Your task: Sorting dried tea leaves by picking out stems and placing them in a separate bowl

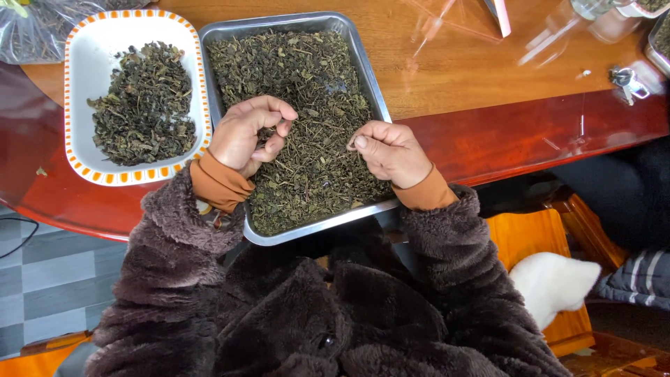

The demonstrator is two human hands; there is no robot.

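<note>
Your left hand [246,136] curls its fingers [276,110] around a pinch of leaves [307,84]; your right hand [391,150] pinches a stem between thumb and forefinger. The dry, dark green leaves lie under both, filling the steel tray [363,52]. Your sleeves hide the tray's near edge.

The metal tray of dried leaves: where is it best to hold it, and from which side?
Probably grip the metal tray by its raised rim on the two long sides, one hand each. The left hand and right hand already hover over it. Its near corner overhangs the table edge, so fingers could slip under there.
</note>
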